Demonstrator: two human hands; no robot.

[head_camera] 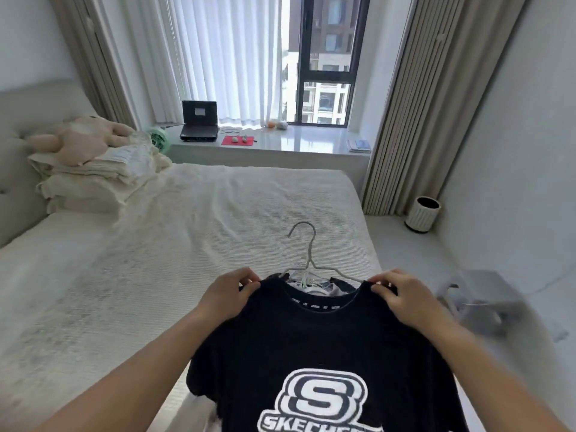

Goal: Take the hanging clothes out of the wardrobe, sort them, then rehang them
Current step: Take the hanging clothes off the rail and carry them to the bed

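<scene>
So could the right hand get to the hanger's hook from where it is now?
Probably yes. The hook stands bare above the black T-shirt collar with nothing around it, but the right hand pinches the shirt's shoulder and would have to let go first.

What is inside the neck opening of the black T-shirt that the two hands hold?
Inside the black T-shirt collar shows a white wire hanger, hook poking out above, and a bit of lighter fabric. The shirt covers the hanger's arms, so the rest is hidden.

White bed (pixel 193 219) with stacked pillows (pixel 90 182) and plush toy (pixel 78 138) at padded headboard (pixel 18 141). Beyond, bright window (pixel 324 60), sheer curtain (pixel 224 57), beige drapes (pixel 436 98), sill (pixel 305 141) bearing laptop (pixel 199 121). Ribbed bin (pixel 424 214) on pale floor (pixel 405 244).
</scene>
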